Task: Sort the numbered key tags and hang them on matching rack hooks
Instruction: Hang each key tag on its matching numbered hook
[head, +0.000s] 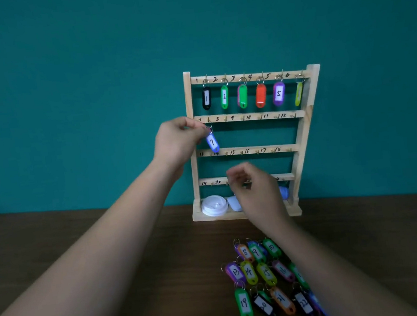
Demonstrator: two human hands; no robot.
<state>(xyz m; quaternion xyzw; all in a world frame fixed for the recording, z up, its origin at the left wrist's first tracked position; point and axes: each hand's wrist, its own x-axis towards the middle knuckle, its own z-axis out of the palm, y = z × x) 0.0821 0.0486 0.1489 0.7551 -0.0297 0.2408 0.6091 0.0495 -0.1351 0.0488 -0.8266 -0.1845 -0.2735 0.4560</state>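
Pinching the ring of tag 7 (212, 142) in the left hand (177, 140), fingers (200, 132) curled tight on it, up at the left end of the rack's (194, 164) second bar, right by the hook marked 7. Cannot tell whether hooked on yet. Dangling tilted below that bar, blue, reaching down to the third bar. Hovering with the right hand (254, 191) in front of the rack's bottom bar, fingers loosely curled and blurred; cannot tell whether holding anything. Hanging along the rack's top bar: six tags (260, 96), from black 1 at the left through green 2 and purple 5 to a yellow-green one at the right. Lying in rows on the counter (375, 231) in front of the rack: loose tags (249, 271), numbers 8 through 22 readable here and there. Sitting in the rack's base tray, at the left: a white lid (214, 205).
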